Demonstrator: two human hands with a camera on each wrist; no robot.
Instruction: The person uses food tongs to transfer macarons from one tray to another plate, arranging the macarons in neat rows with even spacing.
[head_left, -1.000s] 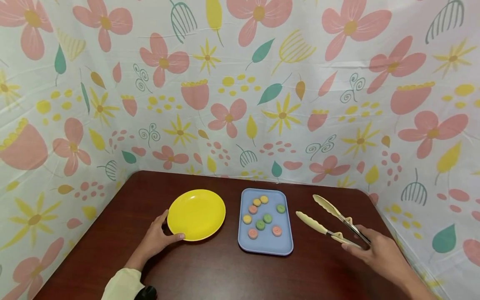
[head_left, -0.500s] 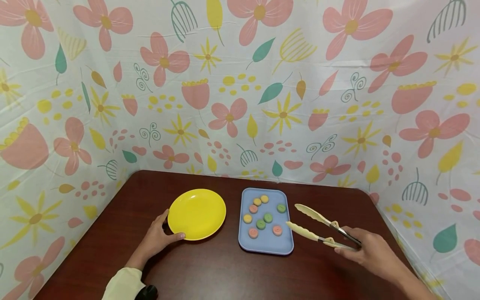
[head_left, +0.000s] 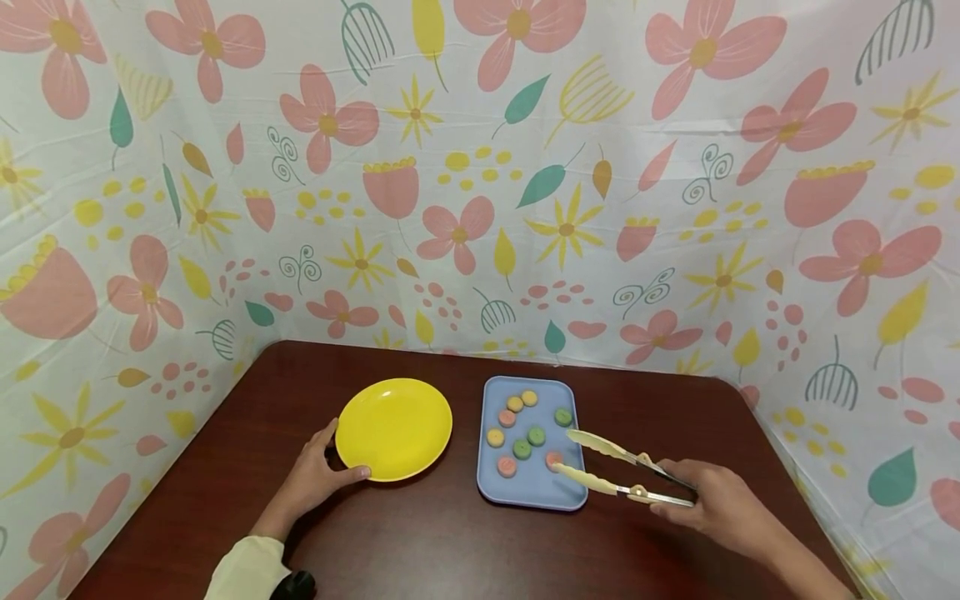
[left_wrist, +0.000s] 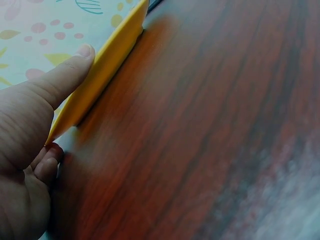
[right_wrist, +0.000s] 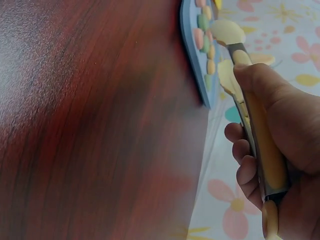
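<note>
My left hand (head_left: 313, 468) holds the near-left edge of a yellow plate (head_left: 394, 429), its thumb on the rim. In the left wrist view the thumb lies along the outer side of the plate (left_wrist: 107, 60). My right hand (head_left: 716, 507) grips a pair of tongs (head_left: 591, 480) with cream tips and metal arms. The tongs' arms are spread apart, their tips over the right side of a blue tray (head_left: 528, 495). One tip partly covers a pink disc-shaped piece (head_left: 553, 458); whether they touch I cannot tell. A green piece (head_left: 562, 417) lies just beyond the other tip.
Several small round pieces in yellow, green and pink lie on the tray, among them a yellow piece (head_left: 495, 437) at its left. The dark wooden table (head_left: 420, 542) carries everything. A flower-patterned cloth (head_left: 480, 167) stands behind the table and at both sides.
My right hand has moved left with the tongs, bringing their tips from beside the tray to over its right part. The left hand and the plate stay where they were.
</note>
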